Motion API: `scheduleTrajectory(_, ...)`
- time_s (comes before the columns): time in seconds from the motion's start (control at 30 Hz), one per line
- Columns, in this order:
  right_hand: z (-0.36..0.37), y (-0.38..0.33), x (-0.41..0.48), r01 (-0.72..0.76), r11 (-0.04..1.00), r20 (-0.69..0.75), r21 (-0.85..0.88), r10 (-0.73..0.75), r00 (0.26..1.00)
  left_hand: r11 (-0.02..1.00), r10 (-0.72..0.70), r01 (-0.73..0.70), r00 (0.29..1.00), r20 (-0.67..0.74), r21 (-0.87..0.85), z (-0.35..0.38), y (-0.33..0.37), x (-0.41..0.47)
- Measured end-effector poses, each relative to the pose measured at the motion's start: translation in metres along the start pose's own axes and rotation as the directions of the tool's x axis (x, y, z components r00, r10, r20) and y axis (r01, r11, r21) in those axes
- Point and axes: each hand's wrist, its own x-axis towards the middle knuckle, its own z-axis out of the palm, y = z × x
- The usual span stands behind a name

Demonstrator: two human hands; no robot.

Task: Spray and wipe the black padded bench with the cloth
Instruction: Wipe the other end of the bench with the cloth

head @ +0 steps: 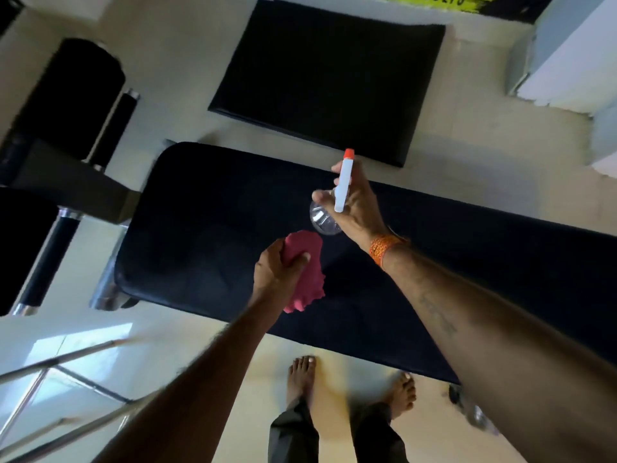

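The black padded bench (pixel 207 222) runs from the left middle to the right edge of the view. My left hand (pixel 277 272) grips a bunched pink cloth (pixel 309 272) just above the bench's near half. My right hand (pixel 359 208) holds a clear spray bottle (pixel 322 220) with a white trigger head and an orange nozzle (pixel 349 153), above the middle of the pad. The nozzle points away from me toward the far edge. An orange band circles my right wrist.
A black floor mat (pixel 327 78) lies beyond the bench. Black padded rollers and chrome machine parts (pixel 66 105) stand at the left. Chrome bars (pixel 56 396) cross the lower left. My bare feet (pixel 302 375) stand on the pale floor at the bench's near edge.
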Motion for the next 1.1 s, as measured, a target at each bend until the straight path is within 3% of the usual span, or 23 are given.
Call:
scheduleTrajectory(0.23, -0.014, 0.009, 0.001, 0.073, 0.994, 0.181, -0.084, -0.057, 0.982, 0.998, -0.019, 0.017, 0.999, -0.028, -0.065, 0.018, 0.003, -0.016)
scheduleTrajectory(0.37, -0.037, 0.004, -0.009, 0.053, 0.99, 0.285, -0.128, -0.014, 0.958, 0.992, -0.036, 0.035, 0.999, -0.004, -0.118, 0.03, 0.01, -0.019)
scheduleTrajectory(0.53, -0.076, 0.027, -0.059, -0.243, 0.97, 0.22, -0.018, 0.241, 0.945, 0.938, -0.071, 0.105, 0.991, 0.114, -0.329, 0.048, 0.028, -0.029)
scheduleTrajectory(0.63, -0.099, 0.045, -0.101, -0.466, 0.876, 0.34, 0.123, 0.404, 0.849, 0.844, -0.141, 0.267, 0.947, 0.289, -0.464, 0.061, 0.042, -0.035)
scheduleTrajectory(0.73, -0.11, 0.061, -0.128, -0.528, 0.81, 0.477, 0.255, 0.37, 0.797, 0.731, -0.117, 0.42, 0.853, 0.508, -0.537, 0.073, 0.053, -0.038)
scheduleTrajectory(0.83, -0.118, 0.065, -0.144, -0.519, 0.772, 0.412, 0.367, 0.365, 0.835, 0.788, -0.074, 0.368, 0.852, 0.518, -0.493, 0.084, 0.054, -0.037)
scheduleTrajectory(0.9, -0.126, 0.065, -0.153, -0.491, 0.761, 0.295, 0.423, 0.397, 0.869, 0.907, -0.028, 0.201, 0.905, 0.424, -0.37, 0.094, 0.055, -0.036)
scheduleTrajectory(0.97, -0.134, 0.068, -0.161, -0.466, 0.749, 0.204, 0.471, 0.422, 0.883, 0.959, 0.042, 0.072, 0.921, 0.388, -0.274, 0.102, 0.056, -0.034)
scheduleTrajectory(1.03, -0.144, 0.071, -0.17, -0.452, 0.721, 0.151, 0.525, 0.443, 0.884, 0.938, 0.073, 0.09, 0.893, 0.445, -0.334, 0.109, 0.063, -0.037)
scheduleTrajectory(1.1, -0.154, 0.071, -0.178, -0.427, 0.678, 0.109, 0.599, 0.459, 0.882, 0.837, 0.024, 0.271, 0.85, 0.527, -0.476, 0.118, 0.073, -0.04)
